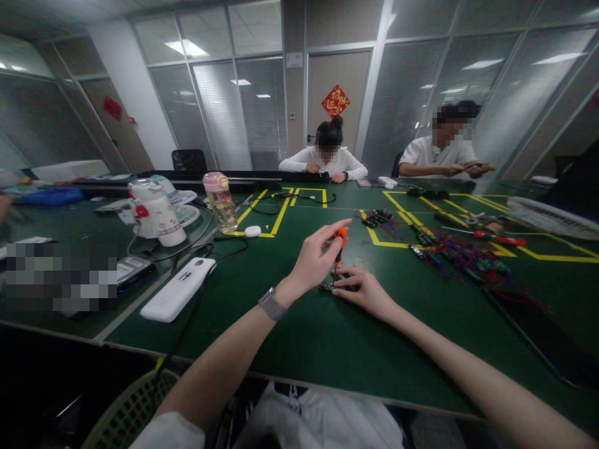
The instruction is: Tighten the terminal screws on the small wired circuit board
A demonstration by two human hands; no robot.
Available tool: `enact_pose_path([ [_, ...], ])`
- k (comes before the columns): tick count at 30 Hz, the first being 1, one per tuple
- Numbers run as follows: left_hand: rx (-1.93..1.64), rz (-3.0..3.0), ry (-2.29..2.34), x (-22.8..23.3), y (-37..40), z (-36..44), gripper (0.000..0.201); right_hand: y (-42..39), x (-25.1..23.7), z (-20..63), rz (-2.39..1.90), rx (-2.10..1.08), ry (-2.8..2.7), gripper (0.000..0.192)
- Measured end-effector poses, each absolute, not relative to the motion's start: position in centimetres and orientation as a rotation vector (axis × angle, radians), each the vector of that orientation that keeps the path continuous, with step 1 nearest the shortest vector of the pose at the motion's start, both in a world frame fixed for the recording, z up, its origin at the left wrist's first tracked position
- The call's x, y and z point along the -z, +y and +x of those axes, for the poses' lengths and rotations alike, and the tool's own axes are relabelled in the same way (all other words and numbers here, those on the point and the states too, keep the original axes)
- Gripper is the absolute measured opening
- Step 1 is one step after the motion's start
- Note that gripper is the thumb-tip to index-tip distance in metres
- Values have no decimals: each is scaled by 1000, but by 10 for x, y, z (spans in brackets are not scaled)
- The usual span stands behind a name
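The left hand grips an orange-and-black screwdriver, its handle partly hidden, upright over a small dark circuit board on the green tabletop; the right hand covers part of the board, whether pinching it I cannot tell.

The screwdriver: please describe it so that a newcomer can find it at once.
Over the green table's near side, the left hand holds the screwdriver nearly upright above a small board. Its orange-and-black handle sets it apart from the red-handled tool lying farther right.
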State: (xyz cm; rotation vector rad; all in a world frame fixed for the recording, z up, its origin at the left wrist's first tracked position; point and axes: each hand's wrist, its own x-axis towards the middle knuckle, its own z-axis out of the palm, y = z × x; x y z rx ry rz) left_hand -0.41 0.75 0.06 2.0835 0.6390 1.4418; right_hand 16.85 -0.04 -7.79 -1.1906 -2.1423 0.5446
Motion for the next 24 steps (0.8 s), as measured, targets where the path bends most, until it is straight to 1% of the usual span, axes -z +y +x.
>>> enact_pose_path([
  [5, -1526, 2087, 717, 2, 11, -4, 30, 0, 79, 169, -1184, -545, -2133, 16],
  [11, -1378, 2087, 637, -1, 9, -5, 42, 1, 80, 169, -1184, -577, -2112, 15],
  [17, -1570, 2273, 765, -1, 8, -6, 28, 0, 76, 167, -1206, -599, -2102, 15],
  [20, -1545, 2333, 733, -3, 5, -7, 28, 0, 75, 167, -1212, -613, -2087, 14],
  [24, -1505, 2230, 663, -4, 3, -5, 31, 0, 75, 166, -1211, -626, -2074, 13],
])
